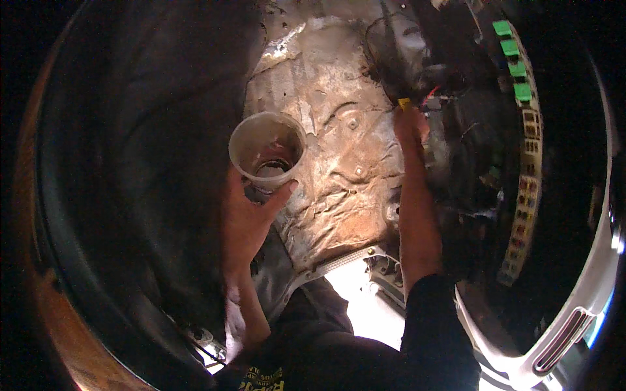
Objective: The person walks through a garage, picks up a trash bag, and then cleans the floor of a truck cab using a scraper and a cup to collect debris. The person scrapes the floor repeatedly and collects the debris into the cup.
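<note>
A translucent round plastic cup [238, 153] is gripped by my left hand [251, 212], its fingers and thumb wrapped round the lower side. The open mouth tips toward me, and something dark and reddish shows inside near the bottom. Farther off on the right, my right hand [412, 125] is closed, with a small yellow piece [403, 102] sticking out at its far end. What kind of thing the yellow piece belongs to is hidden. Thin red wires [432, 95] lie just beyond that hand.
Beneath both hands spreads a dented, stained bare metal vehicle floor [355, 146]. Dark upholstery or trim [150, 143] fills the left. A fuse strip [527, 189] with green relays [510, 47] runs down the right. A metal sill [336, 264] edges the bright opening near me.
</note>
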`<control>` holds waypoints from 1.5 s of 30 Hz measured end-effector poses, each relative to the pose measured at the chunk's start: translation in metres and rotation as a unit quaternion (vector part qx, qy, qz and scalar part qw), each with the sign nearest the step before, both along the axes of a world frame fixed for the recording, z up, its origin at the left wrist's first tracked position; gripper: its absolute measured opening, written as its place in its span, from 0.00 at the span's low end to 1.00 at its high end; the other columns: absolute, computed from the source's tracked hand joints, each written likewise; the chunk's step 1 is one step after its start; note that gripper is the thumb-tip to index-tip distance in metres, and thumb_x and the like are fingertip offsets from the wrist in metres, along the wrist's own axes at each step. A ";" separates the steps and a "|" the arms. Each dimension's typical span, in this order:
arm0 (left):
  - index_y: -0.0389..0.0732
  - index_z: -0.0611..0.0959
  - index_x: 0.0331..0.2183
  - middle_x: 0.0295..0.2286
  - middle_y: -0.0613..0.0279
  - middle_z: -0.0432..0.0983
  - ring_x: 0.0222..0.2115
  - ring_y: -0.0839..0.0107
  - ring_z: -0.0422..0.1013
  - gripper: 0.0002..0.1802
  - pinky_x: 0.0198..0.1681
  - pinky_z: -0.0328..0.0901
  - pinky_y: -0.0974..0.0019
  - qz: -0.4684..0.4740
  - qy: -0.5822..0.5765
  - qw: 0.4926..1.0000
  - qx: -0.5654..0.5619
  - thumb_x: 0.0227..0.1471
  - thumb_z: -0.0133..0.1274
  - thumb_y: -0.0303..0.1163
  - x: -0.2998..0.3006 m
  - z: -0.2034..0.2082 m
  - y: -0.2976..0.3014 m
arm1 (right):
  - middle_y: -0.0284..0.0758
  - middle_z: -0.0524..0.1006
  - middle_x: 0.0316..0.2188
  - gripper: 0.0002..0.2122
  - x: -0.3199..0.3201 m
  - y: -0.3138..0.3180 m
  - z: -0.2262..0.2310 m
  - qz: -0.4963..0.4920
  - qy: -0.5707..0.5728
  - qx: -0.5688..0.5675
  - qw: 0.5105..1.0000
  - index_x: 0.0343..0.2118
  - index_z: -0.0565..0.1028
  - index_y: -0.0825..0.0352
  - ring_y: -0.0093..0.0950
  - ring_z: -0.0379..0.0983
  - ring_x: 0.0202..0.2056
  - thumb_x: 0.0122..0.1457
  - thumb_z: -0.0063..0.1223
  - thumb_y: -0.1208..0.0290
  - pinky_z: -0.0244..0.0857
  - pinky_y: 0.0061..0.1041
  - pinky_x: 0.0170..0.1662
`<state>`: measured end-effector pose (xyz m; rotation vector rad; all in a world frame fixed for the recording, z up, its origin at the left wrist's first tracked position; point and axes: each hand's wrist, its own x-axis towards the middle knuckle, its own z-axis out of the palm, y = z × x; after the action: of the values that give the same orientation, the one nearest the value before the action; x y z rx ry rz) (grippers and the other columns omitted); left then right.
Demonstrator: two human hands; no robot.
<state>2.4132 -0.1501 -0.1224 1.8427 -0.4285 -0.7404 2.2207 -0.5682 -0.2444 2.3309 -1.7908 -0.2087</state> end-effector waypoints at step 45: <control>0.39 0.74 0.61 0.56 0.54 0.76 0.57 0.60 0.72 0.42 0.63 0.64 0.55 -0.029 -0.005 0.998 -0.054 0.48 0.75 0.35 -0.005 0.000 -0.002 | 0.46 0.82 0.45 0.22 -0.154 0.080 0.073 -0.036 -0.032 -0.196 0.979 0.54 0.78 0.63 0.49 0.82 0.44 0.60 0.61 0.58 0.77 0.50 0.45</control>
<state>2.4079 -0.1525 -0.1228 1.7400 -0.5199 -0.7341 2.0669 -0.4885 -0.1712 2.0180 -1.7562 0.1962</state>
